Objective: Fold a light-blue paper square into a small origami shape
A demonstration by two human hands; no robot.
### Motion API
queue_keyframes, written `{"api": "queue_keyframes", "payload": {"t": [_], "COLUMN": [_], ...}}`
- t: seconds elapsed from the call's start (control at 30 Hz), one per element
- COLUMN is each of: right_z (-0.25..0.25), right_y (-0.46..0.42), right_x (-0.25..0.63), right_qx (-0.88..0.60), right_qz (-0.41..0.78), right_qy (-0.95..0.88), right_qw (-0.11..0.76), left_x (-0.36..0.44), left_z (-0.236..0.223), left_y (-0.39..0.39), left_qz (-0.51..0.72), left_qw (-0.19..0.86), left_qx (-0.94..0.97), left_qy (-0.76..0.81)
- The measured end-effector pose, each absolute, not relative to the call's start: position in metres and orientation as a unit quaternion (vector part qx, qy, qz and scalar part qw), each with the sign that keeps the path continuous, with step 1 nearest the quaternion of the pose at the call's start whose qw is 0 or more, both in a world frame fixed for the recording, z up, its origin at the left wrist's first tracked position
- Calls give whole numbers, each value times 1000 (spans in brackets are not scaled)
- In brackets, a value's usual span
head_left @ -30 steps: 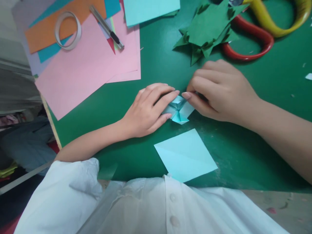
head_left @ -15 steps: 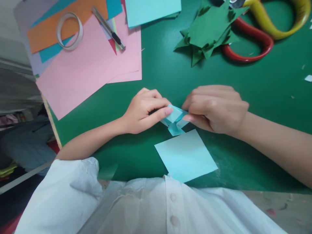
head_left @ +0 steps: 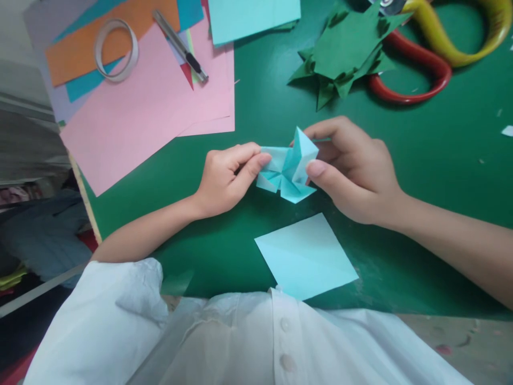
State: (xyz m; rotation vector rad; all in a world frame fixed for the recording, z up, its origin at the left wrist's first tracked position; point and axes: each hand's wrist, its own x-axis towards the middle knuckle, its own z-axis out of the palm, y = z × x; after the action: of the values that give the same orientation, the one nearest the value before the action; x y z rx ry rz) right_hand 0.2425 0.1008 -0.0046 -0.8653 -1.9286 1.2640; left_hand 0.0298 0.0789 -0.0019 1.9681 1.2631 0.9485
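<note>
A light-blue folded paper piece (head_left: 285, 170), with several raised flaps and creases meeting near its middle, is held up between my two hands. My left hand (head_left: 228, 179) pinches its left corner between thumb and forefinger. On the other side my right hand (head_left: 355, 171) grips the right edge, thumb in front and fingers behind, partly hidden by the paper. Just below, a flat light-blue paper square (head_left: 306, 259) lies on the green table near my shirt, touched by neither hand.
Pink paper sheets (head_left: 140, 107), a tape roll (head_left: 116, 51) and a box cutter (head_left: 180, 45) lie at the upper left. More light-blue paper (head_left: 252, 18) is at the top. Folded green paper (head_left: 344, 51) sits beside scissors (head_left: 409, 99) with red and yellow handles.
Both hands have lifted the folded paper up and turned it, so its flaps now stand open to view. My right hand has rolled over, thumb now in front. The flat square stays put.
</note>
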Motion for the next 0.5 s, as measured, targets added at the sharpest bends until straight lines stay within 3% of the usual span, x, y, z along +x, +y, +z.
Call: {"api": "queue_keyframes", "payload": {"t": [0.27, 0.5], "right_z": [-4, -4], "right_y": [103, 105], "right_x": [243, 243], "right_qx": [-328, -327], "right_qz": [473, 495], "right_qy": [-746, -742], "right_qw": [335, 313], "left_x": [32, 27], "left_z": [-2, -9], "left_y": [77, 76], "left_qz": [395, 365], "left_qw": [270, 371], "left_qx": [701, 723], "left_qy": [528, 455]}}
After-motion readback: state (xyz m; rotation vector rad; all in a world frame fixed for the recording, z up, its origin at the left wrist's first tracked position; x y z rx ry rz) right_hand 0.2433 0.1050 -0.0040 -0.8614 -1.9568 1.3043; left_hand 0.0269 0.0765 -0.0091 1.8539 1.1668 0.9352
